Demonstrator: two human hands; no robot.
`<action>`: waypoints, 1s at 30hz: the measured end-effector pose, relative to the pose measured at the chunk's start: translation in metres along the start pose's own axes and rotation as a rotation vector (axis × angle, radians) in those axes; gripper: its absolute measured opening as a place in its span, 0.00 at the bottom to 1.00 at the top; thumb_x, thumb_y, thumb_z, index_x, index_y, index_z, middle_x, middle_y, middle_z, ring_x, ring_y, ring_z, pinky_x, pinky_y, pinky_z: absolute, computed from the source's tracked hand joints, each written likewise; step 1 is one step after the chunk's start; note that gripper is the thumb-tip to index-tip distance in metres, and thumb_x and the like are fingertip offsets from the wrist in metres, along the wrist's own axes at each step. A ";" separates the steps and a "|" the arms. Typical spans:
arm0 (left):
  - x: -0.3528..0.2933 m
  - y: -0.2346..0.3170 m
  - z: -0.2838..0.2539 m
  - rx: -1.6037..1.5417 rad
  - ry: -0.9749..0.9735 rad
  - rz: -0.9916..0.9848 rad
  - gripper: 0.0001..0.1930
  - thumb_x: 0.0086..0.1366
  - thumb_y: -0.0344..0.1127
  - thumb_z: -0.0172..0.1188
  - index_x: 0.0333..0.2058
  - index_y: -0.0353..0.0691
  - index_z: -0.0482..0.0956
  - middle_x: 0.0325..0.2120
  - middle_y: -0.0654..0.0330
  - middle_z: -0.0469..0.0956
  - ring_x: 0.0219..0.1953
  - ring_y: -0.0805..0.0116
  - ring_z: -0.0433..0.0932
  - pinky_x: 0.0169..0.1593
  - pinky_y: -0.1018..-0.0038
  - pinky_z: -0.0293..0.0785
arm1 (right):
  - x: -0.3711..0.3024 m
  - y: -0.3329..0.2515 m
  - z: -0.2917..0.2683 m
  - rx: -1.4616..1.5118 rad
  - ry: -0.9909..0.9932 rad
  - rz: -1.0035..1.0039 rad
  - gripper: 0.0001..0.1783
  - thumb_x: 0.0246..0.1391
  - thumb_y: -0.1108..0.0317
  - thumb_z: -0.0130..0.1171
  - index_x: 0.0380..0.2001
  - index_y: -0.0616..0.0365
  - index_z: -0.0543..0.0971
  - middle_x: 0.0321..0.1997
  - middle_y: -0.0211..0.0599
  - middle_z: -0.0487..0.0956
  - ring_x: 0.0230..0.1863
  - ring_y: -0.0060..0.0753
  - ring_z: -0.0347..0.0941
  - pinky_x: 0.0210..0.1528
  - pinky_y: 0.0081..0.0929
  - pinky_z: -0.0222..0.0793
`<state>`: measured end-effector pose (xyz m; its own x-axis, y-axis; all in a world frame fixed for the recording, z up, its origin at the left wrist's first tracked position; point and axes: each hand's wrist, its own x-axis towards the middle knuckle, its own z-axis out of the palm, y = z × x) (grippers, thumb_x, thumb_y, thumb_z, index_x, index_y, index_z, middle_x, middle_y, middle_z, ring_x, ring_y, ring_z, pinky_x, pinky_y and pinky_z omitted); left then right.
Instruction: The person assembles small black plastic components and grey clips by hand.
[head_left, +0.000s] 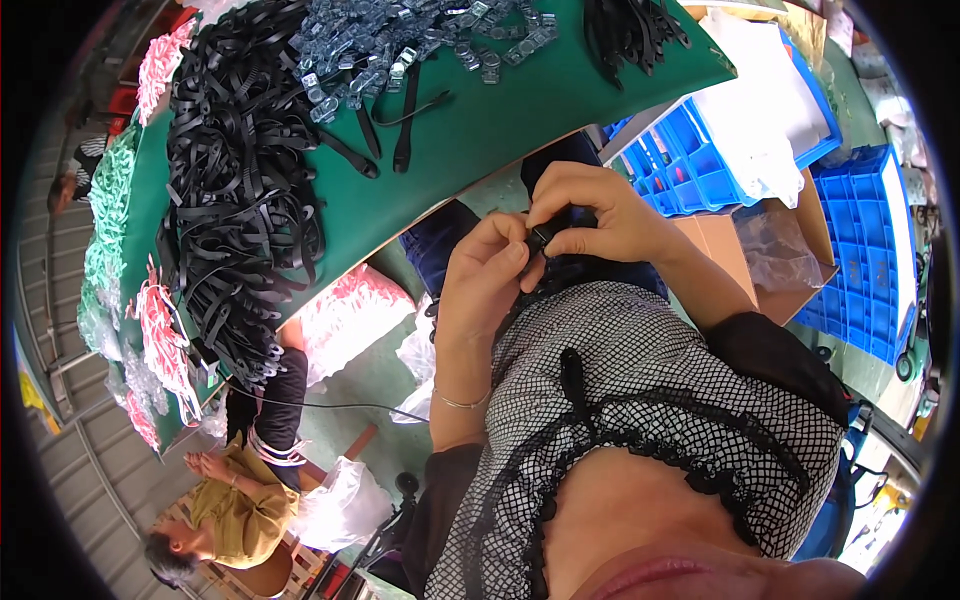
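Note:
My left hand (488, 262) and my right hand (596, 212) meet in front of my lap, just off the table's near edge. Both are closed, with fingertips pinched on a small black strap-like piece (540, 238), mostly covered by fingers. On the green table (470, 140) a large heap of black rubber straps (240, 180) runs down the left side. Beside it, at the far edge, lies a pile of small clear bluish plastic pieces (380, 40). A few single straps (405, 130) lie in front of that pile, and a smaller bundle of black straps (630, 40) sits to the right.
Blue plastic crates (865, 250) and an open cardboard box (718, 245) holding clear plastic stand at the right. Pink straps (355, 315) in a bag lie below the table's left part. Green straps (108, 220) line its far left side. Another person (240, 515) sits at lower left.

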<state>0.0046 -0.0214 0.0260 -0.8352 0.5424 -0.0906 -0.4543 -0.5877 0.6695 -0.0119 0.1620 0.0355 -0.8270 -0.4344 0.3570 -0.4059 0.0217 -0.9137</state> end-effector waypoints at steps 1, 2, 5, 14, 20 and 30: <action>0.000 0.000 0.000 -0.001 -0.001 0.000 0.07 0.57 0.32 0.55 0.29 0.37 0.67 0.29 0.60 0.69 0.21 0.75 0.66 0.25 0.82 0.61 | 0.000 0.000 -0.001 0.010 -0.011 0.001 0.11 0.40 0.72 0.63 0.30 0.62 0.75 0.32 0.32 0.71 0.33 0.24 0.68 0.37 0.19 0.65; 0.000 0.001 -0.001 -0.004 -0.002 -0.003 0.07 0.57 0.32 0.55 0.28 0.37 0.67 0.28 0.60 0.69 0.21 0.75 0.66 0.25 0.83 0.61 | 0.001 0.000 -0.001 0.021 -0.022 0.002 0.11 0.40 0.72 0.63 0.30 0.62 0.75 0.32 0.32 0.71 0.33 0.24 0.68 0.37 0.19 0.65; 0.001 -0.003 -0.004 -0.001 -0.009 -0.001 0.07 0.57 0.31 0.56 0.29 0.37 0.68 0.28 0.60 0.70 0.21 0.75 0.67 0.25 0.83 0.62 | 0.000 -0.001 0.001 0.040 -0.016 0.011 0.11 0.39 0.72 0.63 0.30 0.61 0.76 0.32 0.33 0.71 0.33 0.25 0.68 0.36 0.20 0.65; 0.004 -0.009 0.005 0.043 0.135 0.098 0.09 0.54 0.23 0.56 0.35 0.36 0.68 0.29 0.61 0.71 0.24 0.77 0.69 0.26 0.84 0.65 | 0.009 -0.013 0.002 -0.464 0.113 -0.244 0.09 0.42 0.70 0.61 0.28 0.60 0.74 0.27 0.32 0.71 0.29 0.23 0.67 0.29 0.20 0.63; 0.000 -0.007 0.011 0.507 0.191 0.199 0.09 0.54 0.26 0.58 0.35 0.34 0.72 0.30 0.61 0.73 0.28 0.79 0.70 0.27 0.85 0.66 | -0.008 -0.013 0.001 -0.114 -0.010 0.237 0.09 0.49 0.68 0.56 0.25 0.63 0.72 0.14 0.29 0.67 0.17 0.15 0.58 0.19 0.16 0.54; -0.006 -0.003 0.006 0.281 -0.050 -0.030 0.11 0.53 0.35 0.55 0.24 0.30 0.75 0.17 0.60 0.73 0.15 0.81 0.65 0.18 0.86 0.60 | -0.020 -0.018 0.015 0.598 0.000 0.385 0.12 0.53 0.68 0.49 0.18 0.60 0.70 0.15 0.22 0.66 0.14 0.08 0.55 0.16 0.10 0.48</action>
<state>0.0127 -0.0195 0.0292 -0.8033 0.5899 -0.0822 -0.3692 -0.3848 0.8460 0.0178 0.1562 0.0421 -0.8686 -0.4954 -0.0130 0.1984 -0.3236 -0.9251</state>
